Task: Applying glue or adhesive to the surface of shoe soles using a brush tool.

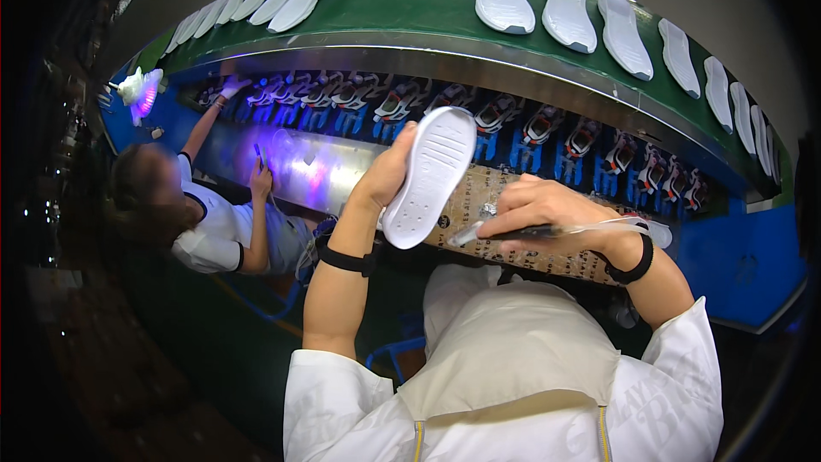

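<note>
My left hand [386, 173] is closed on the edge of a white shoe sole [434, 167], holding it up and tilted. Its ridged, hollowed side shows, with small holes toward the lower end. My right hand [547, 212] is wrapped round a dark tube-fed brush pen [526, 232] with a pale tip and a clear hose running back past the wrist. The tip sits a little to the right of the sole's lower end, apart from it. Both hands are above a cardboard-covered worktop [564, 267] printed with dark lettering.
White soles [564, 13] lie spaced along a green conveyor belt [410, 0]. Below it stands a row of shoe uppers [539, 124] on blue supports. At left a co-worker [227, 222] reaches toward that row, beside a metal tabletop [325, 173]. A blue panel [744, 269] stands at right.
</note>
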Demonstrator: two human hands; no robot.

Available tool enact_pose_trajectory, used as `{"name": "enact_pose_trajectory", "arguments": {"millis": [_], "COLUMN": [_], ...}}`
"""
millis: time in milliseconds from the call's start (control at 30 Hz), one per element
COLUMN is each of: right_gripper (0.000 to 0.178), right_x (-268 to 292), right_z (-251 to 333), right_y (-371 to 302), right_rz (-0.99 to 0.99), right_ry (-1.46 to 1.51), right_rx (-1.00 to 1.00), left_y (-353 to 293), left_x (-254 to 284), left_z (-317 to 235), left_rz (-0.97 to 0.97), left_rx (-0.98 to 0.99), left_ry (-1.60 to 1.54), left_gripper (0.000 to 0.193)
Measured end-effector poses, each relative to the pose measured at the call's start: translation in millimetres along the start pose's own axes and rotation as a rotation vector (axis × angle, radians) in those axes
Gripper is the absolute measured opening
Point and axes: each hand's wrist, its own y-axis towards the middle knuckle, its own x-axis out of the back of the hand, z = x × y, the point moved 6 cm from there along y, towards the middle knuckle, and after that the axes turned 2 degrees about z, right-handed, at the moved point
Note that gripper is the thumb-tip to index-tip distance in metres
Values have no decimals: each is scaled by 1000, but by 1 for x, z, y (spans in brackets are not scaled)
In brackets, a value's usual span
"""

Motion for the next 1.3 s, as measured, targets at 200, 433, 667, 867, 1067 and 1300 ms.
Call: {"name": "enact_pose_trajectory", "arguments": {"millis": [200, 433, 667, 867, 1067, 1300], "right_gripper": [25, 18, 18, 19, 24, 20], "right_x": [4, -46, -66, -39, -20, -35], "right_z": [-46, -96, -103, -96, -41, -6], "right_y": [-32, -75, -57, -21, 0, -9], "right_rz": [-561, -743, -661, -783, -752, -127], "right_ry": [215, 669, 610, 546, -268, -104], "right_rx": [-234, -620, -748, -686, -197, -225], "left_y": [-6, -39, -14, -7, -8, -4], "left_x": [71, 55, -37, -92, -96, -95], "left_z": [96, 273, 270, 178, 133, 105], "left_rz": [-87, 248, 86, 137, -92, 142], "left_rx": [-329, 341, 237, -46, -198, -365], "left_ry": [-921, -908, -1225, -1197, -1101, -932], "left_gripper": [106, 105, 75, 74, 65, 67]}}
